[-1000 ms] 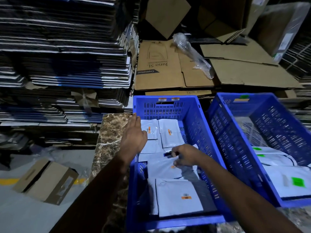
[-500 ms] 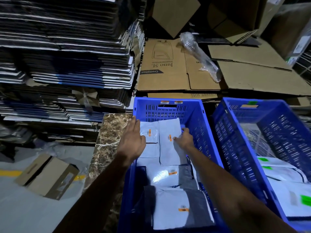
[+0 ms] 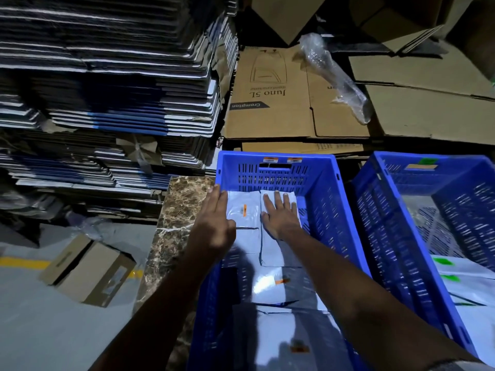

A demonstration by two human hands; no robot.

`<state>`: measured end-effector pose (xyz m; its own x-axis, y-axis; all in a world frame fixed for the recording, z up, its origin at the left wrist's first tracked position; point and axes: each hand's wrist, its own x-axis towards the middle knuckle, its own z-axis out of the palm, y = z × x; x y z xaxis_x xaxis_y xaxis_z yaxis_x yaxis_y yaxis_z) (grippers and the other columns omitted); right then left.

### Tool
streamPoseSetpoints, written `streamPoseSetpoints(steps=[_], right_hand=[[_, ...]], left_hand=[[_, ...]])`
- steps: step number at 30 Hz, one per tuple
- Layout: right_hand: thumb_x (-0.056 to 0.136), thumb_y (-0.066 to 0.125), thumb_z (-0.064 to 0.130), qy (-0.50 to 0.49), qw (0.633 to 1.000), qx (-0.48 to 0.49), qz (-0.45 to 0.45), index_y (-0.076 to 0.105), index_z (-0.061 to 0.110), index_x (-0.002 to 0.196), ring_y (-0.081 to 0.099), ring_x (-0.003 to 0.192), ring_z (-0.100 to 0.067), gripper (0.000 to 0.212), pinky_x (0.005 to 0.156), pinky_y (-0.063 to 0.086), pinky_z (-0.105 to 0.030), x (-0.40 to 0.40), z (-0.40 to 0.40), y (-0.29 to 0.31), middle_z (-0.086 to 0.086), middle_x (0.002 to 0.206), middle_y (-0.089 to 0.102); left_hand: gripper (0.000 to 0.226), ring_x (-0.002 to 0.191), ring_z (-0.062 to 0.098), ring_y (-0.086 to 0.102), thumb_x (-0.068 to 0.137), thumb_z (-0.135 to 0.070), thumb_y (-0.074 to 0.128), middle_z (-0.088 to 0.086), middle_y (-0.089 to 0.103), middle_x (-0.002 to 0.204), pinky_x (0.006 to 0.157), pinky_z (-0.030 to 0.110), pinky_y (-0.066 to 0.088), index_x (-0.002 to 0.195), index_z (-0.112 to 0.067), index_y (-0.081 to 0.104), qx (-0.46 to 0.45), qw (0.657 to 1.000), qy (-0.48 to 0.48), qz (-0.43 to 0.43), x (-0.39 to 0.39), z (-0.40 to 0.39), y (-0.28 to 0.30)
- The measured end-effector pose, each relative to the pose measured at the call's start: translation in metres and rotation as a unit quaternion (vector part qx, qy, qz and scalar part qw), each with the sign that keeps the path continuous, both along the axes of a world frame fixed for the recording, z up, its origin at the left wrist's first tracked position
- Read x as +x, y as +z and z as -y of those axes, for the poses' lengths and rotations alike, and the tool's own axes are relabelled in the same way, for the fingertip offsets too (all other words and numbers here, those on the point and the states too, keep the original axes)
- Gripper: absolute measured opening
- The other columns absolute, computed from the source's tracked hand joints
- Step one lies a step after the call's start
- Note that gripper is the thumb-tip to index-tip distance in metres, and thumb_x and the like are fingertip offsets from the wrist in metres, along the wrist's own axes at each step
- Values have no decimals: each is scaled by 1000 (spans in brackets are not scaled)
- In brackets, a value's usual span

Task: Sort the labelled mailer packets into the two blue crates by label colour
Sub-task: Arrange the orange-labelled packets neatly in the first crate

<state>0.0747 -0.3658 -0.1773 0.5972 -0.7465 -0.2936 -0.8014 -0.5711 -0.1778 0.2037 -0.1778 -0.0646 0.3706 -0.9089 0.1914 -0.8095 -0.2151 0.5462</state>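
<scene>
Orange-labelled white mailer packets filling left blue plastic crate, green ones at 3 o'clock; right hand pressing flat, left hand spread, resting.

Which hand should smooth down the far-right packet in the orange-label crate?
Right. The right hand already lies flat on that packet; the left hand rests at the crate's left wall.

A flattened carton behind the crates carries print that reads upside down from this view: "Juno 5L" in large letters, a smaller line under it too small to read, and the brand "Crompton" on a dark band. The next carton panel shows only a cut-off scrap of letters. The coloured labels on the packets and crates are too blurred to read.
</scene>
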Motion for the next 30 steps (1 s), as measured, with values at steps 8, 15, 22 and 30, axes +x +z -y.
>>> streamPoseSetpoints(steps=[8,15,22,30], right_hand=[[101,25,47,-13,1000,-25,14,5,29,159,-10,152,-36,64,121,-3,-55,1,5,-18,-7,167,-7],[100,23,44,-19,998,-52,4,10,28,159,-5,153,-36,62,121,-1,-56,3,5,-28,-5,168,1],[103,18,48,-14,999,-31,30,6,29,159,-8,153,-33,60,121,-1,-57,-1,6,-21,-3,168,-2],[100,13,58,-3,997,-60,57,1,28,159,-17,151,-36,68,118,-6,-62,-33,-38,-7,-7,166,-12]], left_hand=[[66,152,27,11,86,-17,39,17,18,163,118,27,4,151,-3,30,3,1000,16,-15,0,7,-1],[62,151,34,13,92,-12,47,23,19,161,123,40,15,150,2,28,4,1000,-10,13,5,7,-6],[65,151,31,13,89,-17,41,21,19,161,120,28,3,150,2,31,0,1000,9,-11,1,4,-2],[64,149,36,13,94,-23,38,30,18,158,117,24,-8,148,11,30,-6,1000,-19,-4,0,-3,0]])
